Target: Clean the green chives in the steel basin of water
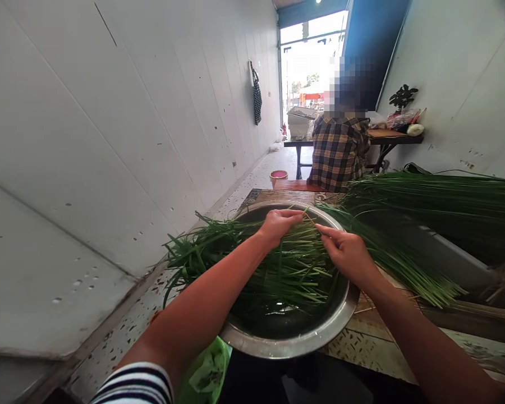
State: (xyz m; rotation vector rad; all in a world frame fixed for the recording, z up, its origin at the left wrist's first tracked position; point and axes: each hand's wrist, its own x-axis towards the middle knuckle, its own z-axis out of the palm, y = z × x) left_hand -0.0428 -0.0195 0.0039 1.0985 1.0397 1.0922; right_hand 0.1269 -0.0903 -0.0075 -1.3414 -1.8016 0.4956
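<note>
The left hand point(279, 225) and right hand point(345, 251) both pinch a thin strand point(310, 219). Below them, green stalks point(292, 272) lie in a metal basin point(278, 350).

At seven o'clock, a white sleeve point(134, 384) ringed with dark stripes ends in a curved hem near the left elbow. Both forearms are bare, narrowing to the wrists. The left hand point(275, 227) and right hand point(345, 249) are bare too, with slender fingers. Black material point(256, 379) at six o'clock may be clothing; its kind is unclear.
</note>
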